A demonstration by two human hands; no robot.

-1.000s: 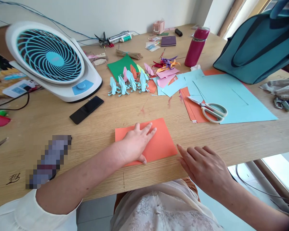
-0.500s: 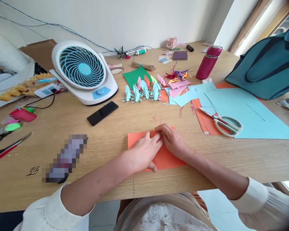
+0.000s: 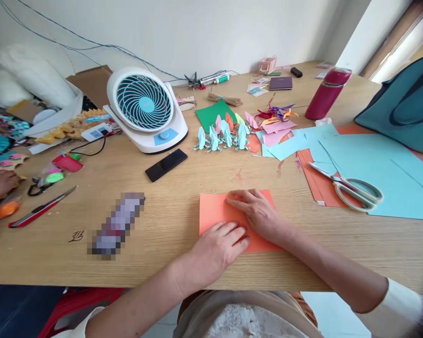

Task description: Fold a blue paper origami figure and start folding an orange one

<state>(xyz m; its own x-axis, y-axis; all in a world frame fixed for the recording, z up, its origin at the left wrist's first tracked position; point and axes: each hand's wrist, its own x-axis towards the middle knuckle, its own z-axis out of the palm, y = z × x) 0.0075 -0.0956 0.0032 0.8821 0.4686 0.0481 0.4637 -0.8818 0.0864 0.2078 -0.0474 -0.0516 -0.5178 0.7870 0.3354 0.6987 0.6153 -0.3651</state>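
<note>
An orange sheet of paper [image 3: 210, 210] lies flat on the table in front of me. My right hand [image 3: 259, 213] rests on its upper right part, fingers stretched out to the left and pressed on the paper. Across the sheet's near edge lies my left hand [image 3: 223, 249], palm down, its fingers slightly bent and apart. Neither hand grips anything. The hands hide much of the lower and right side of the sheet.
Scissors [image 3: 352, 188] lie on blue paper [image 3: 384, 164] to the right. Folded paper figures [image 3: 227, 133] stand beyond the sheet, near a fan [image 3: 144, 105] and a black phone [image 3: 166, 165]. A utility knife [image 3: 42, 209] and another person's hand [image 3: 2, 183] are at the left.
My left hand has drawn back from beside the right hand to the sheet's near edge. My right hand's fingers have flattened. The view has turned left, bringing another person's hand in.
</note>
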